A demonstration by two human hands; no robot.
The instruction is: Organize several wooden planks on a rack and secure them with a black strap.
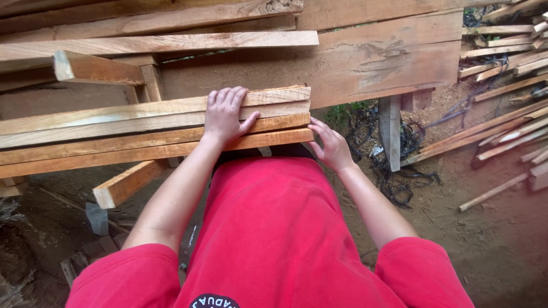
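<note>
A stack of several long wooden slats [114, 128] lies side by side in front of me, running left to right. My left hand [224, 114] lies flat on top of the slats near their right ends, fingers spread over the far slats, thumb on a nearer one. My right hand [330, 145] cups the right ends of the nearest slats, fingers pressed against the cut faces. My red shirt [268, 228] fills the lower middle of the view.
Wide planks [377, 57] and more boards lie beyond the stack. A short block [123, 185] sticks out under the slats at the left. Loose slats [502, 131] and dark tangled cable [399, 177] lie on the bare earth at right.
</note>
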